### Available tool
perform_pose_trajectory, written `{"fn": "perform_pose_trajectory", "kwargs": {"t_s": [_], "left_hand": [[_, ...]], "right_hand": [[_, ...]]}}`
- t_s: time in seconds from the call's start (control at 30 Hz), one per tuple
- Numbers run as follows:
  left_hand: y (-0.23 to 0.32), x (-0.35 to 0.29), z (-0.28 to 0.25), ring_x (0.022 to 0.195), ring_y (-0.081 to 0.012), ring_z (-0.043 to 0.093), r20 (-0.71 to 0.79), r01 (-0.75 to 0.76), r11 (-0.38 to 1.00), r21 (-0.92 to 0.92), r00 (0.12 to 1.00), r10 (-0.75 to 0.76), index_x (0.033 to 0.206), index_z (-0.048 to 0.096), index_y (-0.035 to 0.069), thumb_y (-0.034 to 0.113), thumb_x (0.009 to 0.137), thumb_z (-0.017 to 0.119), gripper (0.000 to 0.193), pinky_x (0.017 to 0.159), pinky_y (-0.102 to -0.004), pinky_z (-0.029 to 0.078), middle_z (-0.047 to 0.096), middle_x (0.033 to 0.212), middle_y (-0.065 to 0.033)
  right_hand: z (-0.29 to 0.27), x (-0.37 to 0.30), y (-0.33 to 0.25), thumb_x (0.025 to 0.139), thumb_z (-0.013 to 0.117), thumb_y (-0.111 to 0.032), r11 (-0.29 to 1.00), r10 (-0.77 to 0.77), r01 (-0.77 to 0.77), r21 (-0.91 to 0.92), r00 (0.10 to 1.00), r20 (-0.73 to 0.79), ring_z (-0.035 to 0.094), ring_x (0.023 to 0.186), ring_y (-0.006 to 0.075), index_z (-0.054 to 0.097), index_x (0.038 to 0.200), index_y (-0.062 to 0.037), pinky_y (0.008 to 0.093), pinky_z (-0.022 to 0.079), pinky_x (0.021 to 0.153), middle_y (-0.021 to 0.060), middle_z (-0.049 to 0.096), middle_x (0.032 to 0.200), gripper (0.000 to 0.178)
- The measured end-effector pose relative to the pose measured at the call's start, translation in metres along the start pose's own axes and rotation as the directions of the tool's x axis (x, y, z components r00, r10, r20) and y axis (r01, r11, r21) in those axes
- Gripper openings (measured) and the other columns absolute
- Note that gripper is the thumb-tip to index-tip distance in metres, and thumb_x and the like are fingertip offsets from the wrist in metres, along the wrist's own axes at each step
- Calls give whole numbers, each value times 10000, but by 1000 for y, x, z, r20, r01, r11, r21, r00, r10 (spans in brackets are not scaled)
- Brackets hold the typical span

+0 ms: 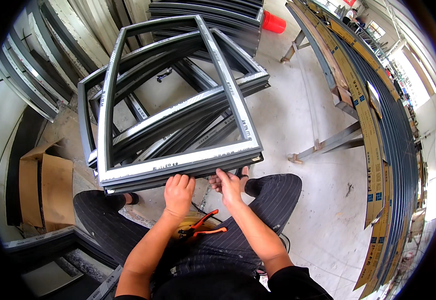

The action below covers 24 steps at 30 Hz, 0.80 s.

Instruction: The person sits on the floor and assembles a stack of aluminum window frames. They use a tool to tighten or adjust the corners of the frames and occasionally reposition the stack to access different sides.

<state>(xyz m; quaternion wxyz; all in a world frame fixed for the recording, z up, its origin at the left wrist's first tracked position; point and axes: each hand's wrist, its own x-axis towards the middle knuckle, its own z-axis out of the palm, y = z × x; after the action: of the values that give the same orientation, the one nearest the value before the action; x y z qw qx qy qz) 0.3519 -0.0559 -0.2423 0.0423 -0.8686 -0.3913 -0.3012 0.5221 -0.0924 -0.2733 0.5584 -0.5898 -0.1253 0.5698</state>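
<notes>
A grey window frame [238, 112] with white printed film on its faces lies on top of a stack of similar frames in front of me. At its near edge, my left hand [179, 194] is closed, knuckles up, with its fingertips against the dark side of the profile. My right hand [226, 186] is a little to the right at the same edge, thumb up and fingers curled in a pinch. What either hand pinches is too small or hidden to name. Orange-handled pliers [203, 227] rest between my thighs, over a yellowish round thing [190, 220].
A cardboard box [53, 190] stands at left, near more frames [73, 265]. Long profiles [43, 55] lean at the far left. A red bucket [274, 22] sits beyond the stack. At right, a metal-legged rack [335, 140] carries long film-covered profiles [365, 135].
</notes>
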Motion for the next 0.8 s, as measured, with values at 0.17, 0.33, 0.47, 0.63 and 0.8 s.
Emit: {"fn": "perform_pose_trajectory", "kwargs": {"t_s": [0.17,0.33,0.47,0.63,0.8], "left_hand": [[3,-1,-1,752,-207,535,-5,15,999,29,1000,-15,836,632,72,120,701,602,146,659,-346,433,510,760,-38],[11,-1,2,806,-212,560,-42,67,998,-4,997,-67,934,656,67,131,710,602,239,699,-348,451,576,850,-40],[17,2,2,866,-221,578,-74,58,996,-73,995,-63,985,671,82,134,711,591,290,742,-354,469,608,904,-43],[17,3,9,828,-216,564,-4,65,993,-100,998,-65,968,668,79,130,712,588,273,693,-355,454,607,897,-40],[18,7,11,759,-230,553,-113,15,991,-133,993,-30,941,684,69,94,726,602,231,659,-360,440,596,847,-40]], "right_hand": [[-6,0,-3,909,626,-358,999,16,-15,-36,999,44,571,554,97,625,888,2,212,408,483,63,649,732,361],[-5,0,7,905,627,-411,993,-52,61,-98,994,96,567,538,100,619,854,-13,216,412,479,54,637,700,401],[0,-20,18,914,606,-382,913,-113,180,-365,974,199,581,527,170,610,832,1,291,438,492,59,625,663,391],[-8,-67,21,723,664,-245,-34,-126,797,-603,596,793,615,843,331,639,797,-22,460,490,707,137,642,856,236],[-18,-83,81,683,695,-242,-202,29,833,-516,531,847,576,961,280,610,1071,-92,386,434,810,92,594,979,425]]}}
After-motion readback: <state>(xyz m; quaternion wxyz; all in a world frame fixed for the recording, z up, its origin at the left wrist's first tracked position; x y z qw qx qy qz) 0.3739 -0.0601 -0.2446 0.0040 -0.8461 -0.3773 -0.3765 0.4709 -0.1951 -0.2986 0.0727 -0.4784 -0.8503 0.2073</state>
